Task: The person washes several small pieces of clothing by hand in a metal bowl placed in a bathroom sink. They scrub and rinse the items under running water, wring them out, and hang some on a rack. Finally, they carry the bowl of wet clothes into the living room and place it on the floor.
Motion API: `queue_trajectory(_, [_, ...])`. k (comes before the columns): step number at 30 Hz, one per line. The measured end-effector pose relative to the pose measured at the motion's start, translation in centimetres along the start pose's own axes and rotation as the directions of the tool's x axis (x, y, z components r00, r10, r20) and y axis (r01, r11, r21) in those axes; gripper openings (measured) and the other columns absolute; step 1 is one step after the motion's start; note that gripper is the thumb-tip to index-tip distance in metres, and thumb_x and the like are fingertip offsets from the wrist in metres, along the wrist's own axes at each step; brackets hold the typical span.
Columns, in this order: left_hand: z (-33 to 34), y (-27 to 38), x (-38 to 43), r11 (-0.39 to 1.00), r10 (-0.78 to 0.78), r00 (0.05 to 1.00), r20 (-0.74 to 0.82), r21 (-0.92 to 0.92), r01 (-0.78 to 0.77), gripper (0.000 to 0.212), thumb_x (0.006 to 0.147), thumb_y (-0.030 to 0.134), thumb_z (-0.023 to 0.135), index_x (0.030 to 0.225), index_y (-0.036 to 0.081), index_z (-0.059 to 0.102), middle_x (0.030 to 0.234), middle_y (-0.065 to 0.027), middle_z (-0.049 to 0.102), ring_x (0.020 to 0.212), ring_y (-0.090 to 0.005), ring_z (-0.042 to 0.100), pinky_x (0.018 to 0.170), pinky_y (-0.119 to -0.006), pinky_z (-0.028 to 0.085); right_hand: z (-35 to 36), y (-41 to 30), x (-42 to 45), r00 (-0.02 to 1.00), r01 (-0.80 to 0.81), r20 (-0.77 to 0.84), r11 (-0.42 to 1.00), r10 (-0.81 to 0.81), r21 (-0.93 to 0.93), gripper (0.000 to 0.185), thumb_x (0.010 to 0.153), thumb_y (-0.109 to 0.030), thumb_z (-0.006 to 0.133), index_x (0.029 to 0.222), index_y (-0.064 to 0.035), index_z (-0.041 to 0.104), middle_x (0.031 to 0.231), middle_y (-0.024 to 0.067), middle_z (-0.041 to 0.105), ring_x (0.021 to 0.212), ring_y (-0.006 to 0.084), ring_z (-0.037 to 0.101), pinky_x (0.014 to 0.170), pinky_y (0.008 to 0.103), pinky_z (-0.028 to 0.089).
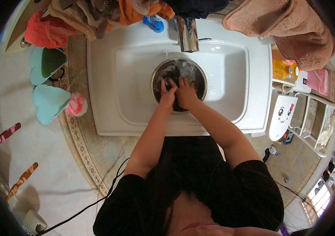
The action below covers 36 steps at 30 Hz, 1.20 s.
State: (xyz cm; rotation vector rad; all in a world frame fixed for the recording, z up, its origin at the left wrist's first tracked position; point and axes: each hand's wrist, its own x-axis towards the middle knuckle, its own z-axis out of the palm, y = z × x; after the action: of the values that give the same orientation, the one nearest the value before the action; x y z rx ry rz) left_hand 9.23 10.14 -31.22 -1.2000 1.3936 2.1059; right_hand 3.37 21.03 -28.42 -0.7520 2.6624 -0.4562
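A round metal basin (204, 88) stands in the white sink (135, 85), below the chrome faucet (188, 38). Inside it lies a dark wet cloth (171, 75) in water with some suds. My left hand (168, 93) reaches into the basin at its left half, fingers bent over the cloth. Close beside it, my right hand (186, 93) presses down on the dark cloth with its fingers spread a little. The fingertips of both hands are partly hidden by water and cloth, so a firm hold on the fabric cannot be made out.
Towels (279, 26) and other cloths (87, 17) hang over the sink's far edge. A blue bottle (153, 23) stands behind the basin, left of the faucet. To the right are a shelf with bottles (282, 69) and a white bin with a drawn face (281, 115). A black cable (87, 208) runs at lower left.
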Motion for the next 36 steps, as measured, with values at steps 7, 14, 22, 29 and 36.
queue_trajectory(7, [0.1,2.0,-1.8,0.781,0.066,0.969,0.236,-0.617,0.097,0.062,0.084,0.051,0.049,0.132,0.014,0.034,0.134,-0.011,0.035,0.12,-0.0285,0.037,0.099,-0.045,0.034,-1.6,-1.7,1.6,0.998,0.049,0.022,0.907,-0.064,0.418,0.024,0.07,-0.019,0.061,0.092,-0.0071,0.061,0.129,0.0181,0.041,0.101,0.0367,0.054,0.084,0.04,0.046])
queue_trajectory(14, [-0.1,1.8,-2.6,0.585,0.043,0.975,0.218,-0.797,0.152,0.056,0.085,0.049,0.049,0.124,0.01,0.043,0.125,-0.0133,0.045,0.114,-0.0269,0.042,0.098,-0.044,0.035,-5.6,-7.0,-3.9,0.972,0.222,-0.14,0.941,-0.191,0.254,0.019,0.078,-0.022,0.058,0.081,-0.0038,0.058,0.119,0.0196,0.048,0.091,0.0355,0.057,0.071,0.0424,0.05])
queue_trajectory(22, [-0.4,3.0,-5.0,0.865,0.338,0.937,0.089,0.364,-0.346,0.058,0.085,0.04,0.055,0.121,-0.003,0.041,0.121,-0.0122,0.048,0.114,-0.0241,0.044,0.097,-0.036,0.034,-6.7,-1.6,0.2,0.908,-0.417,0.24,0.682,0.343,0.601,0.026,0.083,-0.018,0.055,0.099,0.0017,0.057,0.082,0.022,0.061,0.08,0.0365,0.06,0.069,0.0421,0.047])
queue_trajectory(29, [-0.3,6.9,-9.5,0.998,0.063,0.995,0.077,0.02,-0.065,0.053,0.082,0.035,0.06,0.124,0.006,0.045,0.12,-0.0099,0.049,0.112,-0.0207,0.045,0.096,-0.035,0.034,-8.5,0.2,-2.5,0.972,0.151,-0.02,0.551,-0.236,0.821,0.049,0.071,-0.015,0.069,0.115,-0.0014,0.051,0.11,0.0175,0.056,0.102,0.0271,0.053,0.088,0.0343,0.041])
queue_trajectory(36, [-1.3,5.7,-10.0,0.52,0.664,0.748,0.014,0.71,-0.475,0.044,0.079,0.012,0.063,0.118,0.0,0.045,0.109,-0.0144,0.054,0.098,-0.0217,0.053,0.081,-0.033,0.044,-8.0,0.8,-4.3,0.982,-0.088,-0.101,0.863,0.159,0.498,0.04,0.07,-0.013,0.07,0.104,0.0013,0.054,0.092,0.0175,0.06,0.084,0.0257,0.059,0.076,0.034,0.046])
